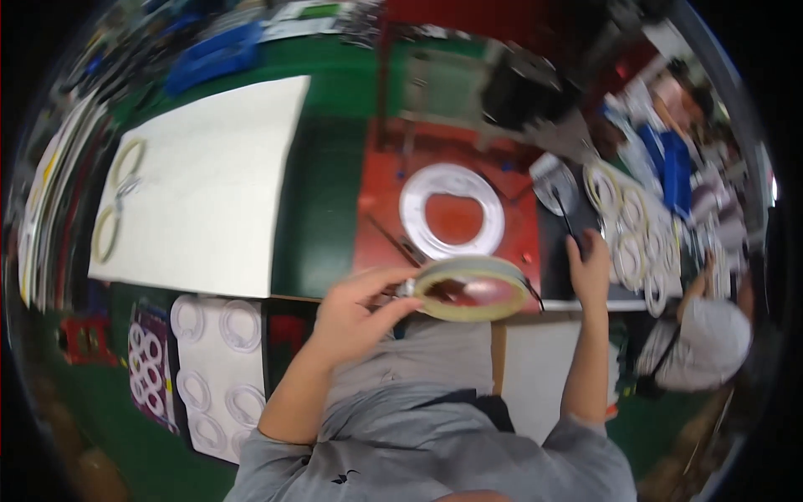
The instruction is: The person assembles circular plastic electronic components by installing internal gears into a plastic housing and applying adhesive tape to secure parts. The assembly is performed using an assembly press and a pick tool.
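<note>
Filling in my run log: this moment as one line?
left hand: holds tape roll | right hand: holds black tool | white ring on red board

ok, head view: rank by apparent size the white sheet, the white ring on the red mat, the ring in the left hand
1. white sheet, clearly largest
2. white ring and held ring look alike; the held one is nearer the camera, so unranked

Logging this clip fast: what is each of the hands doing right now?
Left hand: closed on a yellowish ring coil.
Right hand: gripping a thin dark tool on the red bench.
</note>
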Motion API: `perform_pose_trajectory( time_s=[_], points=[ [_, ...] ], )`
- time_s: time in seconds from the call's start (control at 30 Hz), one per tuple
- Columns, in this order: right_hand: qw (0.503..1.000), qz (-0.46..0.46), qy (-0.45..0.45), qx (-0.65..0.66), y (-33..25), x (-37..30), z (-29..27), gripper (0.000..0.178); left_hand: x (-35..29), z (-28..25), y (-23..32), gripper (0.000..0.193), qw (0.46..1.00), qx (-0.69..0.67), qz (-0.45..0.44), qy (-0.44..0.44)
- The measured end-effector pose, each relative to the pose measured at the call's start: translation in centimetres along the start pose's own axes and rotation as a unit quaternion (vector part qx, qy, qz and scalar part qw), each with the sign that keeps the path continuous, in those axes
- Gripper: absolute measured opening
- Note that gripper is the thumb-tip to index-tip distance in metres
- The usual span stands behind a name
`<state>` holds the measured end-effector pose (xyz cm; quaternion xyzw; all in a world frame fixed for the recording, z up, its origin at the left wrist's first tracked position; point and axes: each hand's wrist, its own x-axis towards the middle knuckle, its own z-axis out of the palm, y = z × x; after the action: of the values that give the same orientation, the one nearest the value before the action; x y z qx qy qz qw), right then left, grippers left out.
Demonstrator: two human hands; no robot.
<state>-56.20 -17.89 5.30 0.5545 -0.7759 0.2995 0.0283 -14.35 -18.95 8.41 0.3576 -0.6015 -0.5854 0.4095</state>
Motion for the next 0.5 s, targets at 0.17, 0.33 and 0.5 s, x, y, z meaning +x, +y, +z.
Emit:
perform_pose_trajectory(
  time_s=[0.17,0.33,0.5],
  points=[
    [1.000,0.009,-0.006,-0.026,-0.1,1.2,1.4,0.026,0.2,-0.2,-0.6,0.035,0.999,-0.021,0.028,0.006],
    [0.997,0.032,0.036,0.055,1.1,1.2,1.1,0.021,0.5,0.0,-0.7,0.035,1.000,-0.020,0.019,-0.014],
    [0.991,0.024,0.072,0.110,0.1,3.9,0.2,0.021,0.0,0.1,-0.5,0.035,1.000,-0.017,0.015,-0.001]
  ],
)
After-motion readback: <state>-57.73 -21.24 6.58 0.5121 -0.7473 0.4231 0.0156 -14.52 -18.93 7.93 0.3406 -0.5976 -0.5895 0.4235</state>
